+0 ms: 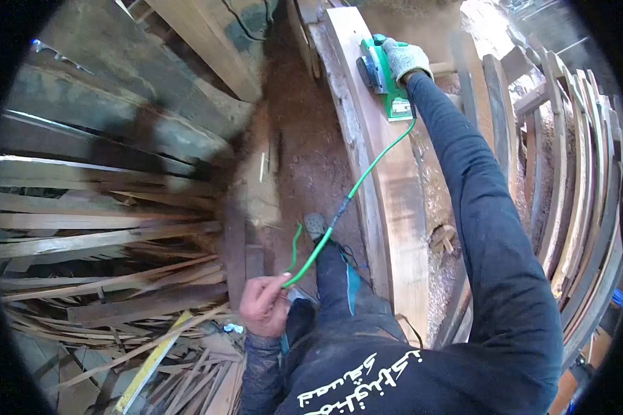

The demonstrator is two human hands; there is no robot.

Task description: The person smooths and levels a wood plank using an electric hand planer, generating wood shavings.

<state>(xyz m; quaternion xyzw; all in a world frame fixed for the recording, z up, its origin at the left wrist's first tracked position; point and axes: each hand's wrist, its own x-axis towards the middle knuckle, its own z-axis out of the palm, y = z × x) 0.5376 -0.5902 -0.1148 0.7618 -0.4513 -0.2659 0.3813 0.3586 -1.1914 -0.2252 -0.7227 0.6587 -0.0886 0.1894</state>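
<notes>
My right hand (pixel 406 61), in a grey work glove, grips a green electric planer (pixel 394 97) near the far end of a long wooden plank (pixel 398 200). The planer rests on the plank's upper face. From its rear runs a green power cord (pixel 367 169) with a dark taped stretch. Bare and closed around that cord, my left hand (pixel 264 304) holds it off to the left of the plank, near my body. Past the hand, another loop of cord (pixel 295 245) hangs down.
Stacked boards (pixel 567 180) stand along the right side. Several thin wood strips and offcuts (pixel 118 277) pile up at left. A thick beam (pixel 201 41) lies at the upper left. Sawdust (pixel 304 152) covers the floor around my foot (pixel 315 225). Dust hangs beyond the planer.
</notes>
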